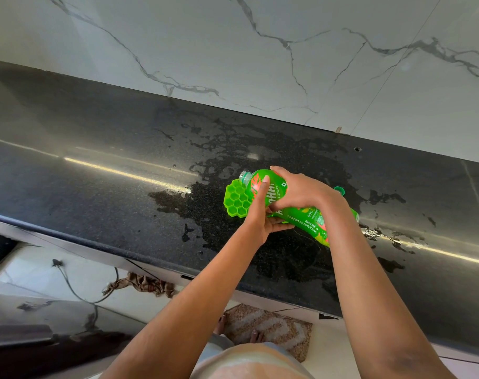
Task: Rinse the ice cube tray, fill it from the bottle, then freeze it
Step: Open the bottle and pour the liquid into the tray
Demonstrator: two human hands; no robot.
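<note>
Green tray: the ice cube tray point(237, 198) is a honeycomb one, sitting flat on the counter, right in the wet patch. Can't really tell if any cells have liquid in them.
Bottle: green bottle point(277, 187) with a watermelon + lime label, tipped way over onto its side, open mouth hanging just above the far edge of the tray.
Right hand: the right hand point(301, 190) comes over the top, fingers wrapped around the bottle's upper half.
Left hand: the left hand point(261, 217) is on the near side, thumb laid flat up along the label, fingers curled underneath the bottle. No idea whether they also touch the tray, it's hidden.
Cap: green cap point(339, 190) sits on the counter just behind the right wrist.
Counter: black speckled stone counter point(96, 138), puddles and splashes all around the tray and off to the right.
Wall: white marble-look wall point(260, 50) with grey veins.
Floor: patterned mat point(272, 328) under the person's toes, a crumpled brown cloth point(145, 285) and a dark cable point(77, 292) off to the left.
</note>
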